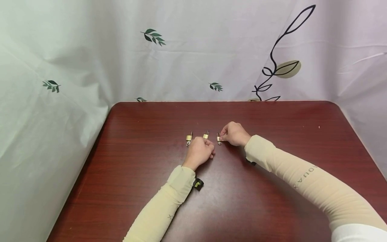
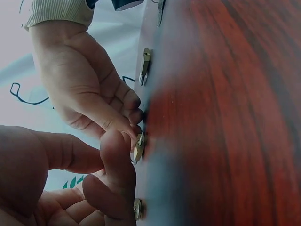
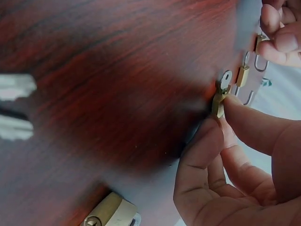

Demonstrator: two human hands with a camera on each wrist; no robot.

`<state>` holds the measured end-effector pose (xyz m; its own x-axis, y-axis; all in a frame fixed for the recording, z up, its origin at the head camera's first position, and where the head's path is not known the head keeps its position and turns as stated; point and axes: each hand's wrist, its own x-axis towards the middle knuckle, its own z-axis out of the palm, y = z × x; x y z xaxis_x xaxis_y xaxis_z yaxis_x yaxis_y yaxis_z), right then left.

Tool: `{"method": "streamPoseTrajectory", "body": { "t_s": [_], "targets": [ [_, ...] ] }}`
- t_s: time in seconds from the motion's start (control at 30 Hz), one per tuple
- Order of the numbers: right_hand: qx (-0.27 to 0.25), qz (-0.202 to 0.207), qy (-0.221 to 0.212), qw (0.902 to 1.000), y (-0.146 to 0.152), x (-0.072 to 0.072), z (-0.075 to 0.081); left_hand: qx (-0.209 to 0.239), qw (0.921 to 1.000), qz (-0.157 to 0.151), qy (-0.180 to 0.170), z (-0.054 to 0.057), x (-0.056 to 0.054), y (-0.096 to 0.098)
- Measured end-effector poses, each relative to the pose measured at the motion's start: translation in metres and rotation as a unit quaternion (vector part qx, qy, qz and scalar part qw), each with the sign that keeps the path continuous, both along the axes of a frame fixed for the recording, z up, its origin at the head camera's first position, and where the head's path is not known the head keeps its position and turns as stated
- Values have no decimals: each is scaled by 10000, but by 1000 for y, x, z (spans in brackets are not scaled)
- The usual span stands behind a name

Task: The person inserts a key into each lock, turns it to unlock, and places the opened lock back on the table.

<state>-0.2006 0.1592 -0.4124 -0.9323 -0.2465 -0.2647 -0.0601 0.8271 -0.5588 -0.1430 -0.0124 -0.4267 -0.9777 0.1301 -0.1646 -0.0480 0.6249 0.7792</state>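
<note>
My right hand (image 1: 235,134) pinches a small brass padlock (image 3: 218,102) between thumb and fingertip, with a key (image 3: 226,80) at its base. In the head view this is the rightmost of three padlocks in a row. My left hand (image 1: 199,151) hovers just in front of the row, its fingers loosely curled and nothing visible in them. Its knuckles partly cover the middle padlock (image 1: 206,135). The left padlock (image 1: 188,138) lies just beyond that hand, with its shackle pointing away and a key at its near end.
Another brass padlock (image 3: 110,212) lies on the red-brown wooden table (image 1: 242,201), on the near side of my right hand in the right wrist view. In the head view, a patterned curtain (image 1: 187,60) hangs behind the table's far edge.
</note>
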Motion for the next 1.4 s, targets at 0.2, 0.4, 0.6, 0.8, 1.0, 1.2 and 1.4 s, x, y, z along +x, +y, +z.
{"method": "streamPoseTrajectory", "body": {
  "t_s": [0.2,0.4,0.6,0.8,1.0,1.2,1.4],
  "targets": [
    [-92,27,45,9999,4,-1,4,-113,9999,-33,100,0,-1,2],
    [-289,-95,138,9994,16,-2,15,-161,9998,-68,124,4,-1,5],
    [-387,-97,79,9992,32,-1,21,-242,9995,-123,180,7,1,13],
    [-189,-160,-61,9997,50,2,28,-301,9988,-226,302,9,3,22],
    [174,-102,-48,9998,62,6,33,-1099,9897,-488,779,13,4,34],
    [640,98,98,9979,69,10,33,-1683,9770,-698,1107,18,7,50],
    [827,126,163,9964,75,16,28,-2270,9577,-1053,1422,20,14,73]
  ]
}}
